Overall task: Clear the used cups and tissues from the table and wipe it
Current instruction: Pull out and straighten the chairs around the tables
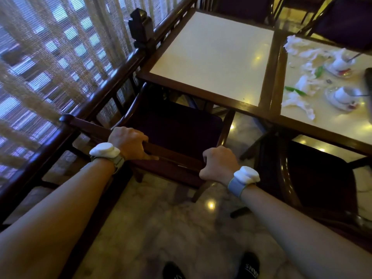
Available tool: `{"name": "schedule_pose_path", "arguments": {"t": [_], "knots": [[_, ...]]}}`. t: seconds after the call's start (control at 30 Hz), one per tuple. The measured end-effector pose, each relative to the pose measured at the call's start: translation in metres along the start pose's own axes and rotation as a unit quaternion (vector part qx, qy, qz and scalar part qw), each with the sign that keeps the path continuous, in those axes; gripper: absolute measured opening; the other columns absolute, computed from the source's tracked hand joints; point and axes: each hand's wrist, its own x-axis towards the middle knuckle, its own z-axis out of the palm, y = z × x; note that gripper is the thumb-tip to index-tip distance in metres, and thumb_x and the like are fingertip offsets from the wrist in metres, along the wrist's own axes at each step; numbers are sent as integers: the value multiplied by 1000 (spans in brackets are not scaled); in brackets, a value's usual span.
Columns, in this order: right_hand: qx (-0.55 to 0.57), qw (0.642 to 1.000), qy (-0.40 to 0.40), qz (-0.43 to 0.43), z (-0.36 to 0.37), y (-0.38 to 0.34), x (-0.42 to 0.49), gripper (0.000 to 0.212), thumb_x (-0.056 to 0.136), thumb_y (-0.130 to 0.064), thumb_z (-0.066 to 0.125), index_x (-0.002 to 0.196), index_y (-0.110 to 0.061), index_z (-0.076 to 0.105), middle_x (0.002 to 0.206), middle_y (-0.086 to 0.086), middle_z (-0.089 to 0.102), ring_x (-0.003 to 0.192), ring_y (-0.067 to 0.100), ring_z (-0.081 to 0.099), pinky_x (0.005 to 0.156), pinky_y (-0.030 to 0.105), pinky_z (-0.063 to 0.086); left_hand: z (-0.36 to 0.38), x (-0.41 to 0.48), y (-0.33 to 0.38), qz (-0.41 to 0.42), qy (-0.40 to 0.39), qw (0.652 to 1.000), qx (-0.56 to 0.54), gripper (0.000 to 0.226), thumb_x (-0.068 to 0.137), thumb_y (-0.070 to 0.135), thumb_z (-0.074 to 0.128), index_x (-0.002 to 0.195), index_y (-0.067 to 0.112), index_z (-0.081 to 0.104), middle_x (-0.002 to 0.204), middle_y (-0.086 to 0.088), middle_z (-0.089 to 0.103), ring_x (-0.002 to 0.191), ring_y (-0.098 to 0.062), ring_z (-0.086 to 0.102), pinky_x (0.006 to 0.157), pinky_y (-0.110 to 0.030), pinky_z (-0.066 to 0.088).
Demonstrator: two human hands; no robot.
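Both my hands grip the top rail of a dark wooden chair with a purple seat. My left hand curls over the rail's left part, my right hand over its right end. The chair faces a cream-topped table with a dark wood frame. To the right, a second table carries crumpled white tissues, green wrappers and two white cups on saucers, one near and one farther back, each with a spoon.
A dark wooden railing and a bead curtain run along the left. Another dark chair stands at the right under the littered table, and more chairs sit behind the tables. The marble floor and my black shoes show below.
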Motion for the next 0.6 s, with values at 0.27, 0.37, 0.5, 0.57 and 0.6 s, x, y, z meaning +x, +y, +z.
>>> {"name": "schedule_pose_path", "arguments": {"t": [0.27,0.37,0.5,0.57,0.6], "knots": [[-6,1000,4,-26,-6,-1,-2,17,59,-25,64,60,-16,50,60,-1,49,66,25,59,57,29,47,-5,-10,12,-67,-3,995,-74,61,52,88,55,80,35,67,88,12,64,87,-13,58,81,-33,44],[13,999,4,-30,-7,-4,-3,17,58,-25,63,61,-17,49,59,-1,50,67,27,61,61,32,53,-4,-20,37,-159,-11,980,-115,58,61,68,71,106,32,61,115,2,55,114,-24,46,102,-41,26],[102,993,28,48,10,5,-29,24,70,-25,65,91,-16,66,90,5,65,92,28,61,76,31,47,-17,-42,113,-132,-17,978,-160,68,73,51,68,131,27,44,135,-4,39,136,-29,23,115,-49,9],[176,983,33,45,21,13,-51,39,76,-20,65,114,-14,63,111,8,63,107,29,56,86,29,42,-17,-52,149,-104,-5,977,-188,77,73,52,69,139,26,38,144,-2,34,142,-28,14,116,-50,9],[214,975,27,47,21,22,-65,48,76,-19,65,123,-16,58,119,7,61,112,28,55,90,28,42,-20,-55,166,-102,4,973,-207,80,75,53,68,142,25,35,148,-2,31,145,-28,11,116,-49,10]]}}
